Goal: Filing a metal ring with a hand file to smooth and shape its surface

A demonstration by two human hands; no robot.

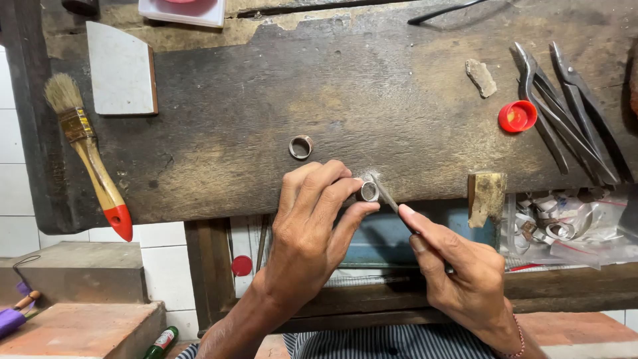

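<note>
Left hand [312, 219] pinches ring [369, 191]; right hand [458, 272] holds file [387, 196] against it.

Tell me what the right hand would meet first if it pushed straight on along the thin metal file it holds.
The right hand points its thin metal file up-left, straight at the small silver ring pinched in the left hand; its tip already seems to touch that ring. Beyond it lies the worn wooden bench.
</note>
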